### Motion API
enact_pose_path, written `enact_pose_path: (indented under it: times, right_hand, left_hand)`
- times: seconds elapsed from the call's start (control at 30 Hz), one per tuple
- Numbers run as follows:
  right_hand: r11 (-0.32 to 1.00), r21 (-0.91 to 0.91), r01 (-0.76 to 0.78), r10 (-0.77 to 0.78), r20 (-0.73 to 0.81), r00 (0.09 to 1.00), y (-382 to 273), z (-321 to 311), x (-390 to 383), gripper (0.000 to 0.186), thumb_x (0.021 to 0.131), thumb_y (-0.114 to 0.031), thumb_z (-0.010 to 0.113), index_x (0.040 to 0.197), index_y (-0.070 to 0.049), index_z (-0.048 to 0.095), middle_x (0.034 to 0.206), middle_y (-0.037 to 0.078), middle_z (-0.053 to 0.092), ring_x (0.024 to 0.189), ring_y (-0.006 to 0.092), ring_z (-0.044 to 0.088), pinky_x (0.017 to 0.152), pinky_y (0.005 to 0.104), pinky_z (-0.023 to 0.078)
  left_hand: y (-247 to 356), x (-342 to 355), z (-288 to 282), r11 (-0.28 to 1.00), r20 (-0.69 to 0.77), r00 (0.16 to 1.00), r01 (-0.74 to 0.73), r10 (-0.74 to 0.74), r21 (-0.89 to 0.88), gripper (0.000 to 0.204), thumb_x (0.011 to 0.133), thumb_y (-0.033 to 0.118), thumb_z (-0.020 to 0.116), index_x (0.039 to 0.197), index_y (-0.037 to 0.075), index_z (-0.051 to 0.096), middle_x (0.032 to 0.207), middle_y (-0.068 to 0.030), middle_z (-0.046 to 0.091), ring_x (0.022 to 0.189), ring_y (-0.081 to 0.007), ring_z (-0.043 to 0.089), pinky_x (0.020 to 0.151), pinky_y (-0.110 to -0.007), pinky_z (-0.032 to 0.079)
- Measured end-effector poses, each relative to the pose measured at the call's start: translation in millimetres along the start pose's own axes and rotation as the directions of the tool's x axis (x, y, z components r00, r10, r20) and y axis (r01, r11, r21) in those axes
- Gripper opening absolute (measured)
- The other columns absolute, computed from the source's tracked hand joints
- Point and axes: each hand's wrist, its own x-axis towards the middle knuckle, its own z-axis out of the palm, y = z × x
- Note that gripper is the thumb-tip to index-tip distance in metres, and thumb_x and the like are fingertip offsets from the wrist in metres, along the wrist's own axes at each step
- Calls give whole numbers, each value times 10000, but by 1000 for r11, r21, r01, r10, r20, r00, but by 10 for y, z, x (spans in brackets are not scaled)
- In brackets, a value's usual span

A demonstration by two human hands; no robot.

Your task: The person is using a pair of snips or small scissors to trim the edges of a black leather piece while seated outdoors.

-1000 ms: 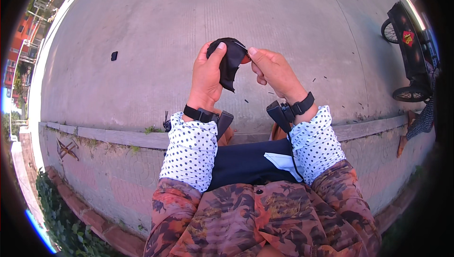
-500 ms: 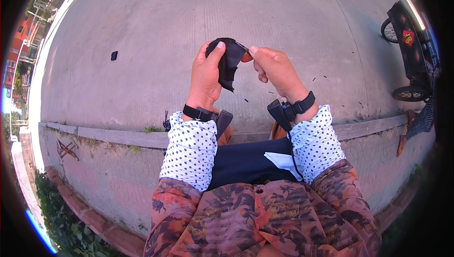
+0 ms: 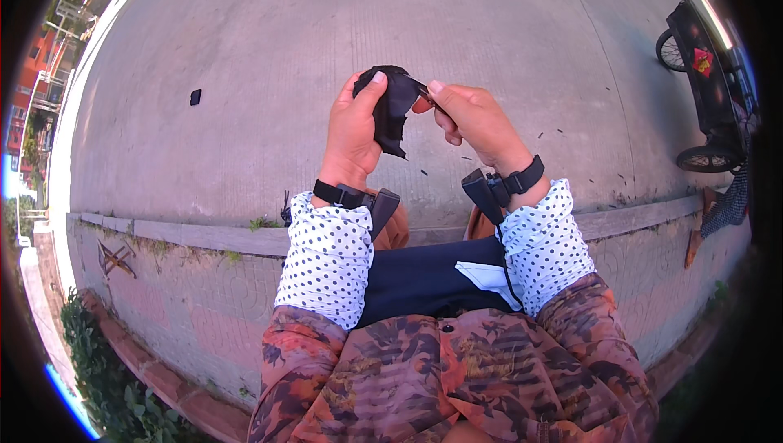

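A piece of black cloth (image 3: 393, 108), folded at the top and hanging to a pointed lower corner, is held up in front of me. My left hand (image 3: 352, 133) is closed on its left side, with the thumb pressed on top. My right hand (image 3: 473, 121) pinches a thin dark strip (image 3: 422, 86) at the cloth's upper right edge between thumb and forefinger. The strip seems joined to the cloth, though the fingertips hide its end. Both wrists wear black straps with small black devices.
A small black piece (image 3: 196, 97) lies on the concrete at left, and several dark scraps (image 3: 541, 135) at right. A low kerb (image 3: 204, 235) runs across. A dark cart (image 3: 701, 76) and another person's leg (image 3: 708, 219) are at far right. A white-and-blue cloth (image 3: 488, 275) lies on my lap.
My right hand has shifted very slightly left against the strip, which shows less length than before. The left hand and the cloth are almost still.
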Motion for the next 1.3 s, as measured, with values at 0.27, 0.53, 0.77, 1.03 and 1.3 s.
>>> enact_pose_path:
  times: [0.27,0.53,0.77,1.03,1.3]
  right_hand:
    - [999,3,40,-39,-38,999,39,14,38,405,1029,-404,548,771,-100,618,628,-46,468,554,66,406,517,239,363]
    - [986,-123,108,-115,-51,992,77,-1,56,408,1008,-421,588,740,-115,606,627,-48,494,545,52,444,500,223,371]
    - [979,-143,148,-158,-67,985,104,1,52,393,995,-403,622,734,-109,619,633,-50,508,540,43,457,487,211,372]
    - [975,-185,119,-136,-85,987,51,-25,8,371,999,-353,611,942,-17,758,682,-55,519,629,59,461,578,226,387]
    - [962,-243,126,-140,-43,989,20,-96,-20,417,982,-419,597,914,-44,768,644,-45,506,608,75,468,577,236,380]
  left_hand:
    - [-25,-19,24,993,57,994,84,-89,77,202,965,206,667,1092,56,619,979,-38,692,844,-120,663,705,-269,541]
    - [-5,-26,18,991,71,993,88,-95,100,200,949,196,676,1074,45,638,940,-30,690,799,-107,653,654,-262,534]
    - [10,-49,7,991,81,992,89,-97,100,213,940,170,666,1092,21,648,951,-47,695,813,-116,660,668,-264,542]
    - [34,-61,14,990,107,989,89,-101,112,222,929,132,659,1110,7,642,962,-57,694,823,-124,666,696,-261,548]
    - [31,-54,-1,988,114,986,108,-121,108,196,917,115,678,1084,18,642,932,-46,678,813,-122,648,698,-251,537]
